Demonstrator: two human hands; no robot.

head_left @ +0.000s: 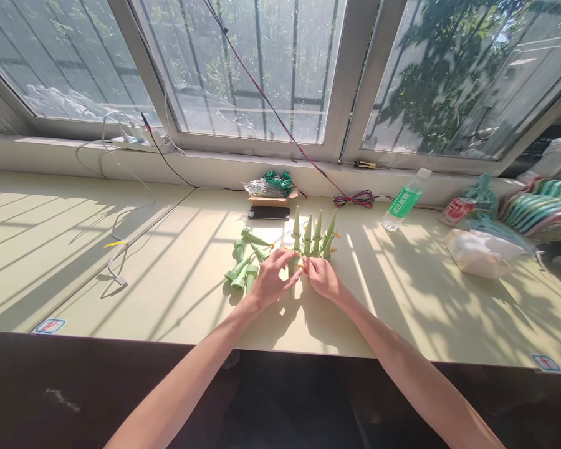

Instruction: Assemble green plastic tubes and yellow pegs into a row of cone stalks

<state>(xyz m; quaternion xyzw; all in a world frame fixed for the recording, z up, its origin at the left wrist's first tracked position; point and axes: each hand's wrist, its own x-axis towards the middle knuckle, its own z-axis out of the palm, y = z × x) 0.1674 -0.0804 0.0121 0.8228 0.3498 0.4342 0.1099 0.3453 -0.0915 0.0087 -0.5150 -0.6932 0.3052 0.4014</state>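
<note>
Near the middle of the pale table, my left hand [272, 277] and my right hand [322, 276] meet fingertip to fingertip around a small orange piece [300, 264]. A green cone-shaped part, partly hidden by my fingers, hangs below it, pointing down toward the table. Just beyond my hands several green cones [316, 234] stand upright in a close group, with small orange bits at their sides. Left of my left hand, several loose green cones [237, 274] lie in a pile, their wide round ends mostly toward the left and front.
Behind the cones are a black phone [268, 213] and a small box [273, 201] with green material. To the right stand a bottle [406, 199], a can [457, 211], a tissue pack [484, 252] and stacked hangers [542, 206]. A white cable [116, 265] lies left; a window is behind.
</note>
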